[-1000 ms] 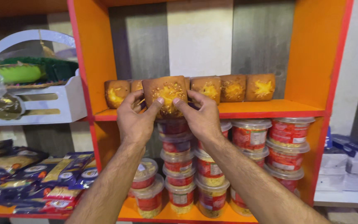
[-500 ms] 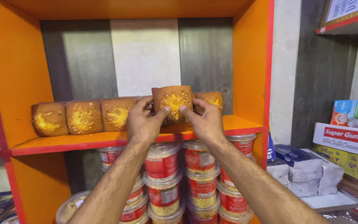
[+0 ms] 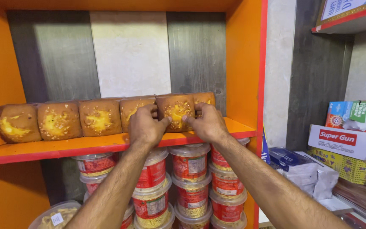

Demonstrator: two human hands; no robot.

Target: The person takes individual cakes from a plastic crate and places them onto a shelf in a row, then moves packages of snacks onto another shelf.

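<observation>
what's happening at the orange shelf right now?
A person has both hands on a square cake standing on edge on the orange shelf. The left hand and right hand pinch its sides. It sits in a row with the other cakes, second from the right end. Stacked tubs with red labels fill the shelf below; boxes sit to the right.

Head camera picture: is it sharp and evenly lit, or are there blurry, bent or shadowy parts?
In the head view, the cake block held by the left hand and right hand is sharp and warmly lit; the space under the orange shelf, around the stacked tubs, sits in shadow; the forearms at the bottom edge look stretched by the wide lens; the tub lids show a soft sheen.
</observation>
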